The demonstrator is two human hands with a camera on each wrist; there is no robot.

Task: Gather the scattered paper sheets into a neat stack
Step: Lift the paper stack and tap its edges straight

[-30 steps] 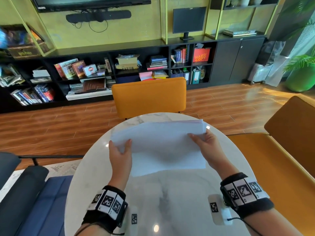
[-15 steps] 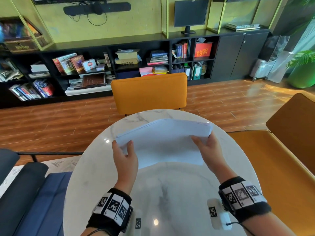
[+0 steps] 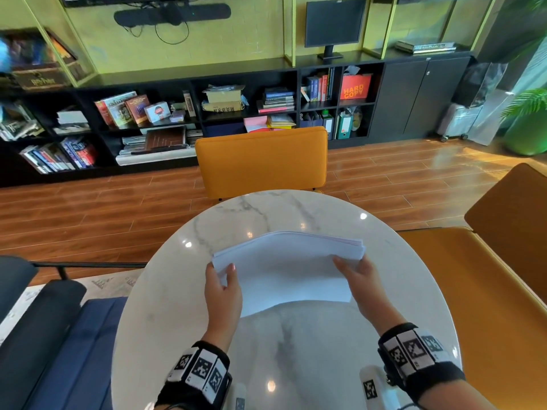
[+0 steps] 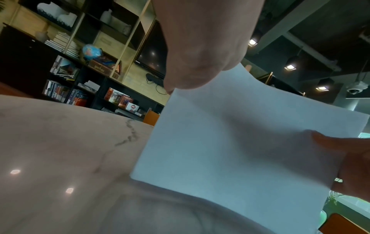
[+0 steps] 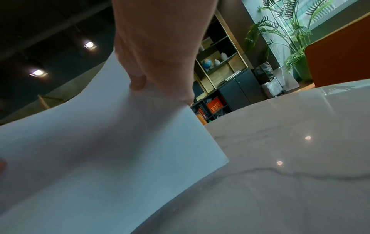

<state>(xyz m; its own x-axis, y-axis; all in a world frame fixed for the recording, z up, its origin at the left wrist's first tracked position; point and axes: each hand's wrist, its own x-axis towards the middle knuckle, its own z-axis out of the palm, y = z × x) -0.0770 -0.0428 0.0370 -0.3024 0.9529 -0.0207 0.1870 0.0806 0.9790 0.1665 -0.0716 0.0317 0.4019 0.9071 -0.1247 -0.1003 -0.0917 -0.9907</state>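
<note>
Black shelving (image 3: 189, 113) along the far wall is holding books, stacked magazines, boxes and binders in its open compartments; one compartment is housing an orange "HARD COPY" box (image 3: 355, 86), and a monitor (image 3: 334, 25) is standing on top. At centre, the paper stack (image 3: 284, 270) is being held above the round marble table (image 3: 165, 306), its sheets white and blank, bowing upward along the far edge where the layered edges are showing. The near edge is hanging just over the tabletop; whether it is touching cannot be told. The left hand (image 3: 222, 288) is pinching the stack's left side, thumb on top, fingers (image 4: 192, 74) curled underneath. The right hand (image 3: 359, 279) is gripping the right side, thumb over the sheet, fingers (image 5: 138, 82) behind it. An orange chair (image 3: 262, 161) is standing beyond the table
</note>
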